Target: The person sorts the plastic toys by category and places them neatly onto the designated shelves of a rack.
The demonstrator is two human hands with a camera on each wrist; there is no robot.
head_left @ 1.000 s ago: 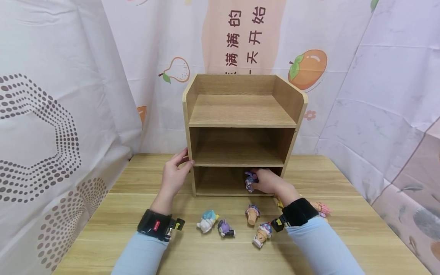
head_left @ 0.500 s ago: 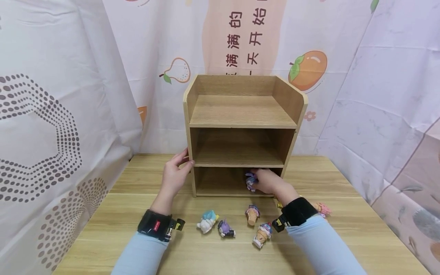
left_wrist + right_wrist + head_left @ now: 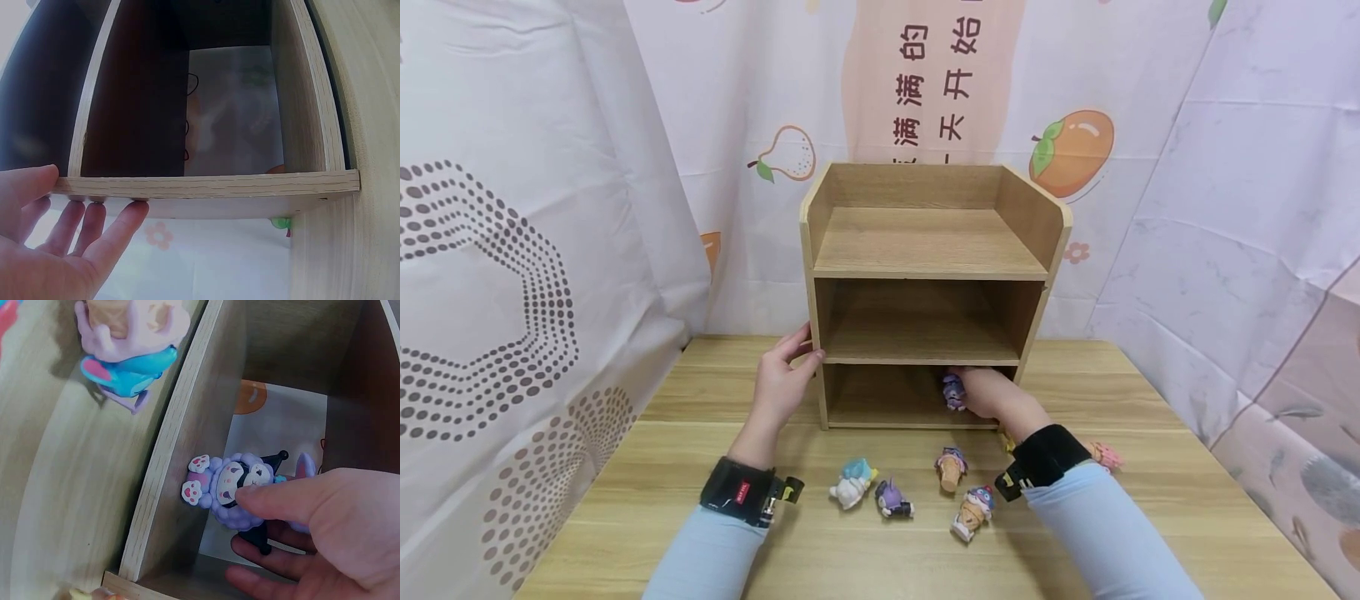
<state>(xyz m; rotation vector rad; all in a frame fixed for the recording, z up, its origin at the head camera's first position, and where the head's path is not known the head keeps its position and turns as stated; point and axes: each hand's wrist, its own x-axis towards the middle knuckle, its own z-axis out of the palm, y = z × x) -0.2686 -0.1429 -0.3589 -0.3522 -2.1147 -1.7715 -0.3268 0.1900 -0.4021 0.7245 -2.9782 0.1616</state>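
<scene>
A lilac toy figurine [image 3: 232, 487] with a white face and black horns is in the bottom compartment of the wooden shelf [image 3: 925, 242]. My right hand [image 3: 350, 519] pinches it, thumb across its front, the other fingers low behind. Its feet are close over the compartment floor at the right side. In the head view my right hand [image 3: 988, 394] partly covers the figurine [image 3: 954, 392]. At the shelf's left panel, my left hand [image 3: 781, 382] rests its thumb on the front edge and its nearly straight fingers along the outer side; the left wrist view shows this hand [image 3: 69, 250] likewise.
In front of the shelf lie a white-and-blue figurine [image 3: 852, 483], a purple figurine [image 3: 891, 500] and two ice-cream-cone figurines, one nearer the shelf [image 3: 951, 471], one closer [image 3: 972, 512]. Pink [image 3: 1105, 455] and yellow [image 3: 1008, 442] toys are partly hidden behind the right forearm. A printed curtain hangs behind.
The lilac figurine has shifted slightly right in the bottom compartment and turned a little in my right hand. My left hand stays at the side panel.
</scene>
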